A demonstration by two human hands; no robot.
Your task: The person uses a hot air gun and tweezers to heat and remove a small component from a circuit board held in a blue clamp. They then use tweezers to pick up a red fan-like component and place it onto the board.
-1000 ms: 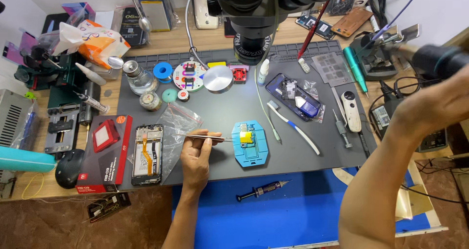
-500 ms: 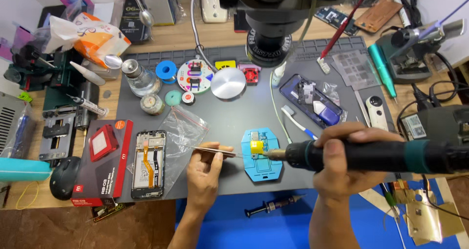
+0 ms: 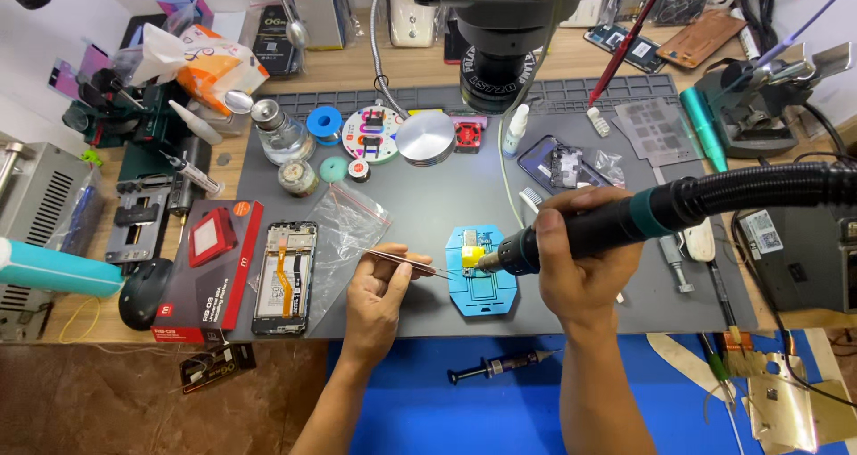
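Nearest, at the bottom: two bare forearms coming up over a blue mat (image 3: 420, 410), with a small syringe (image 3: 503, 366) lying on it between them.

Left hand (image 3: 375, 303) resting on the grey work mat (image 3: 428, 196), palm down, fingers pinched tight on thin metal tweezers (image 3: 406, 262). Tweezer tips pointing right, close to the blue holder (image 3: 482, 281).

Right hand (image 3: 580, 258) wrapped in a full fist around a thick black hot air tool (image 3: 643, 218), held almost flat, wrist bent a little. Metal tip pointing left, right at a small yellow piece (image 3: 471, 257) on the blue holder. Black ribbed hose (image 3: 768, 187) running off from the tool to the right.

Blue holder sitting near the front of the grey mat, between the two hands, with a small board clamped in it.

Left of the left hand: a clear plastic bag (image 3: 344, 232), then an opened phone (image 3: 286, 276) lying flat with its insides showing, then a red and black box (image 3: 210, 267). Past that, a black mouse (image 3: 143, 292) and a teal tube (image 3: 58, 267) at the edge.

Farther back on the mat: a round shiny metal disc (image 3: 427, 138), a blue tape roll (image 3: 326, 123), a small glass bottle (image 3: 281, 133), another opened phone (image 3: 558, 162).

Up top, a big black microscope (image 3: 509, 26) hanging over the mat. Behind it, a wooden table (image 3: 357, 66) crowded with small tools, cables and boxes. On the right, a tool stand (image 3: 759, 98) and a dark grey box (image 3: 803, 258).
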